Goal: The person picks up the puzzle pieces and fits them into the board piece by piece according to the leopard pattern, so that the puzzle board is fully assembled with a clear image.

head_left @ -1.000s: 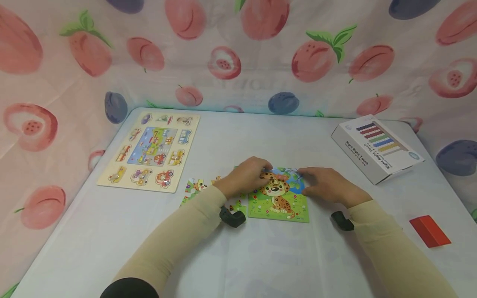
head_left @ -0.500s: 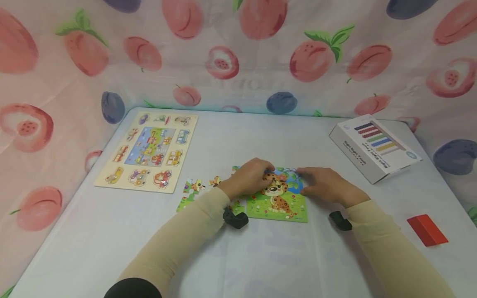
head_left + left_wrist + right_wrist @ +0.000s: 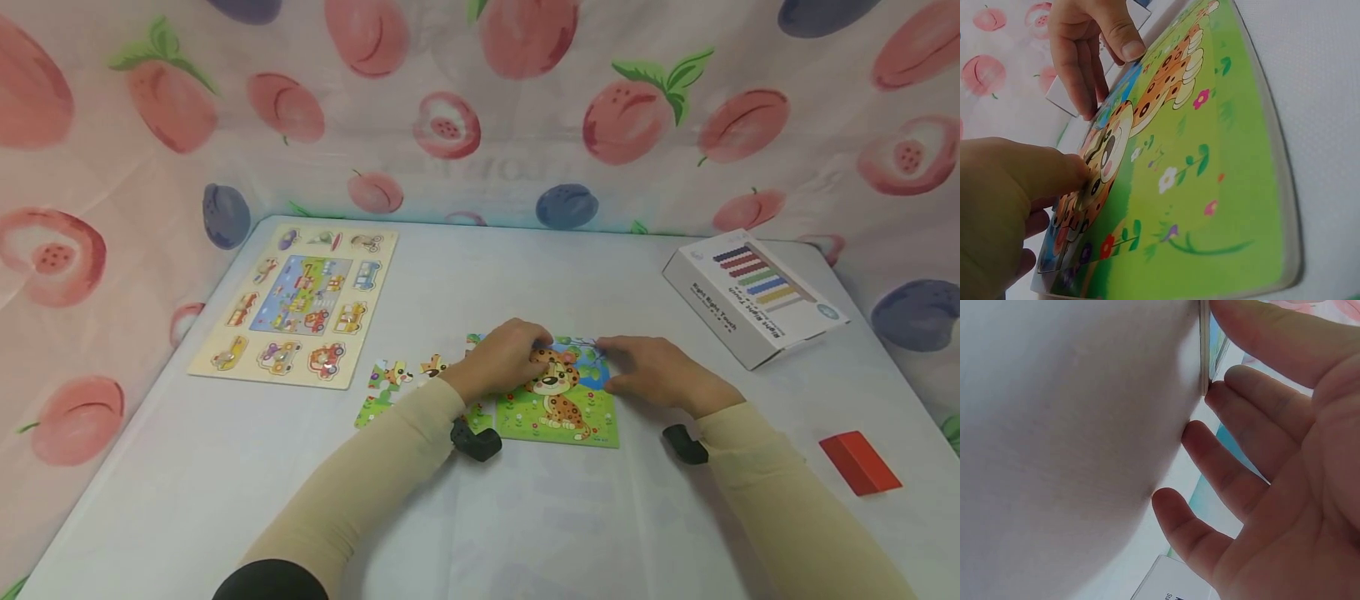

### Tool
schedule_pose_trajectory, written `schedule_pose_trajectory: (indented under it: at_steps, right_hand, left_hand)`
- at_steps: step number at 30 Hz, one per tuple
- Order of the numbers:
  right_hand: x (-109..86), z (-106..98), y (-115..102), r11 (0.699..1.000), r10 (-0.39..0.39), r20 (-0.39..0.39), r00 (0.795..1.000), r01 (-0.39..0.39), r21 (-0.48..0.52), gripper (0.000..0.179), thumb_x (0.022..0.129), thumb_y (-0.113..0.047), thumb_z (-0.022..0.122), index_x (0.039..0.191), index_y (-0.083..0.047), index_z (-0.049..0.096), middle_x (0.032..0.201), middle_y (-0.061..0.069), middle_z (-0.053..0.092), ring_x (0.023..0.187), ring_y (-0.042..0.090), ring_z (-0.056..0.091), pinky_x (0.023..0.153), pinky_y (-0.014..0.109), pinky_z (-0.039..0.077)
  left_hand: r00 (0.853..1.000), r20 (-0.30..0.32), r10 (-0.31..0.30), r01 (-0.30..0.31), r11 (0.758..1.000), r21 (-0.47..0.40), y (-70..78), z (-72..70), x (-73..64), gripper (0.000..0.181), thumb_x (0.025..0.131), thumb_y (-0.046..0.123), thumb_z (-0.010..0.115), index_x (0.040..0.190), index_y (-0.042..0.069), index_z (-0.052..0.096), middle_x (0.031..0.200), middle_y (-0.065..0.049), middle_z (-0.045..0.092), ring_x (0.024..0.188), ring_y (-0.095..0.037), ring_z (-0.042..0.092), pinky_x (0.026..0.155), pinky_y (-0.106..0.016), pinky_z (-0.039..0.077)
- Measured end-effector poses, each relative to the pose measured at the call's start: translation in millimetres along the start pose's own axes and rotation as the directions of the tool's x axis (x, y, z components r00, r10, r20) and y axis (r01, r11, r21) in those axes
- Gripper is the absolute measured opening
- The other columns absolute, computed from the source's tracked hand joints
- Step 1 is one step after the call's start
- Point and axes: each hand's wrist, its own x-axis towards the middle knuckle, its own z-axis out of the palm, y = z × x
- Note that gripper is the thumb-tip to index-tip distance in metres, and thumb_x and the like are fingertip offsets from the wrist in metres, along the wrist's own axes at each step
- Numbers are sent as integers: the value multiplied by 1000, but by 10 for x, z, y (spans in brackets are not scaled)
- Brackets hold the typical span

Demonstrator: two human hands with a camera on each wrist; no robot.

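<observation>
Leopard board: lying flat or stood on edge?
Lying flat: in the head view, the leopard board faces up, its near edge along the white tabletop.

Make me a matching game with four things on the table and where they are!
Things:
1. leopard puzzle
2. wooden vehicle board
3. white box
4. red block

Places:
A. back right of the table
B. at the left hand and the right hand
C. beside the right sleeve, on its right
D. back left of the table

Pairs: 1-B, 2-D, 3-A, 4-C
</observation>
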Motion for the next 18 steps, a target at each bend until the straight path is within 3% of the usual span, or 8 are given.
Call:
schedule_pose_trajectory:
  at_steps: [18]
  right_hand:
    - [0,12,10,1000,-4,-10,1000,3,-4,65,88,-20,77,146,-5,51,149,23,46,138,48,35,110,64,28]
  left_hand:
    - [1000,-22,15,-16,1000,-7,-17,44,16,35,97,23,68,128,6,65,124,-5,66,123,-21,53,101,-33,44]
